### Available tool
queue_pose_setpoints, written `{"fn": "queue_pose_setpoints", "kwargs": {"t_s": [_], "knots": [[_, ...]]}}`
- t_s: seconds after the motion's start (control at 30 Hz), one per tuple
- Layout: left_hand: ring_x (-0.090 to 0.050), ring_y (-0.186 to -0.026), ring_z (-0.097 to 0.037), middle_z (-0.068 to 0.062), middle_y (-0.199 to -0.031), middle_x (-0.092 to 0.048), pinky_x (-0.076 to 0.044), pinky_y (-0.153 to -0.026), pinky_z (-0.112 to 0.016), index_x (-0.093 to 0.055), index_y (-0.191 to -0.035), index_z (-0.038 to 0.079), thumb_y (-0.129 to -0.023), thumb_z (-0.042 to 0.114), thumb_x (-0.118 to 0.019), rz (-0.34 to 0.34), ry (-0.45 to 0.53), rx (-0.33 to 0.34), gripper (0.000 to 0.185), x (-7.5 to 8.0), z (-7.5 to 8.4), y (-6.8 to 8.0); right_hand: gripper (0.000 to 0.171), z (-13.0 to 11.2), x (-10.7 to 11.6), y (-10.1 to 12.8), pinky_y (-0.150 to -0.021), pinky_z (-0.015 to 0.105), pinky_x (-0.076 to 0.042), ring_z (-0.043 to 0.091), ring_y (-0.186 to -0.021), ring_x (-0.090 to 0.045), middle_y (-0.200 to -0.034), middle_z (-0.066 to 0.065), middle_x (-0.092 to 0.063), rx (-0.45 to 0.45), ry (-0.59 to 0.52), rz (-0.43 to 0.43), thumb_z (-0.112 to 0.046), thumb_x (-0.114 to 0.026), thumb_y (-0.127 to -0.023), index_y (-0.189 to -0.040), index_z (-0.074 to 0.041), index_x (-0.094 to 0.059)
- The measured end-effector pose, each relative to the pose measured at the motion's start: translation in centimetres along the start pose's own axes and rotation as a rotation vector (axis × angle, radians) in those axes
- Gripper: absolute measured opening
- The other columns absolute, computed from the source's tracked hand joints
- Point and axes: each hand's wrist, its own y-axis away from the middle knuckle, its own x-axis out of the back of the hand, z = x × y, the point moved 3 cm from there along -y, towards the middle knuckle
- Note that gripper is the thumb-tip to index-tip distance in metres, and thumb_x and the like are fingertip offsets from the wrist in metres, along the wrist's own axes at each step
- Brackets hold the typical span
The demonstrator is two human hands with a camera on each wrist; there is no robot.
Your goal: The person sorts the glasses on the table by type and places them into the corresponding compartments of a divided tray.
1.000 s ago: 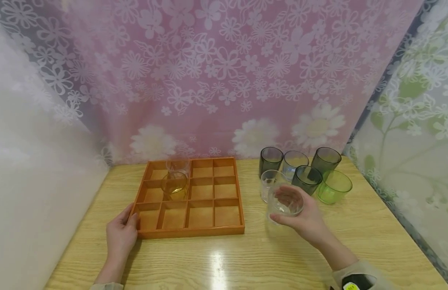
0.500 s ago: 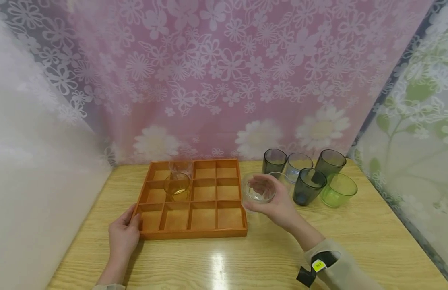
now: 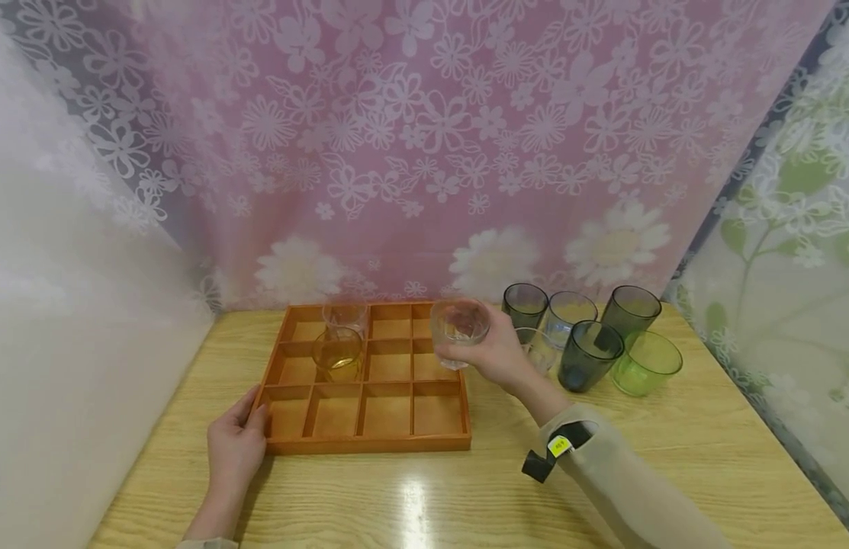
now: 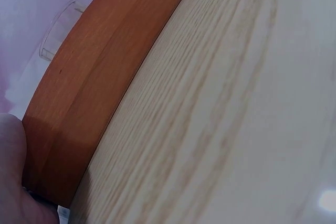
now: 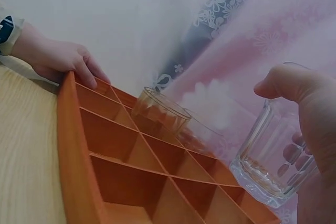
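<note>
Glass tumbler (image 3: 458, 328) arriving over the back right corner of the divided tray (image 3: 364, 440), carried by the right hand (image 3: 489, 352).

The right hand is curling fingers and thumb round the clear tumbler, gripping it upright and clear of the tray floor; a second ago it was lifting this glass from the cluster on the table (image 3: 671, 457), so the carry is nearly over and, by my judgement, only the lowering into a compartment remains; the left hand (image 3: 233, 450) is resting with relaxed fingers against the tray's front left corner, steadying it; an amber glass (image 3: 338, 354) and a clear glass (image 3: 345, 316) are already standing in the second column; smoky grey glasses (image 3: 585, 354) and a green glass (image 3: 646, 362) are waiting to the right.
</note>
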Motion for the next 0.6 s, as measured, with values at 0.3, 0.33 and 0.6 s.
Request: {"fn": "queue_pose_setpoints", "kwargs": {"t_s": [0.3, 0.33, 0.6], "knots": [[-0.053, -0.135, -0.035, -0.025, -0.142, -0.060, -0.043, -0.088, -0.004, -0.060, -0.144, -0.007, -0.103, -0.003, -0.063, -0.002, 0.025, 0.000, 0.041, -0.1, 0.1, 0.1, 0.075, 0.9, -0.8, -3.6, -0.106, 0.048, -0.051, 0.033, -0.124, -0.061, -0.135, 0.015, -0.063, -0.037, -0.013, 0.022, -0.009, -0.091, -0.083, -0.147, -0.001, -0.052], [-0.053, -0.135, -0.034, -0.025, -0.142, -0.060, -0.043, -0.089, -0.004, -0.060, -0.144, -0.007, -0.103, -0.003, -0.063, -0.001, 0.024, 0.001, 0.041, -0.1, 0.0, 0.1, 0.076, 1.1, -0.9, -3.9, -0.106, 0.048, -0.051, 0.033, -0.124, -0.062, -0.136, 0.016, -0.063, -0.039, -0.022, 0.023, -0.008, -0.090, -0.083, -0.148, -0.001, -0.052], [-0.052, -0.137, -0.034, -0.024, -0.143, -0.059, -0.042, -0.091, -0.005, -0.060, -0.145, -0.006, -0.104, -0.003, -0.062, 0.001, 0.008, 0.005, 0.042, -0.1, -0.3, -0.2, 0.079, 2.5, -2.4, -6.7, -0.104, 0.048, -0.053, 0.036, -0.123, -0.062, -0.137, 0.021, -0.061, -0.070, -0.053, 0.047, -0.007, -0.092, -0.081, -0.148, 0.000, -0.051]]}}
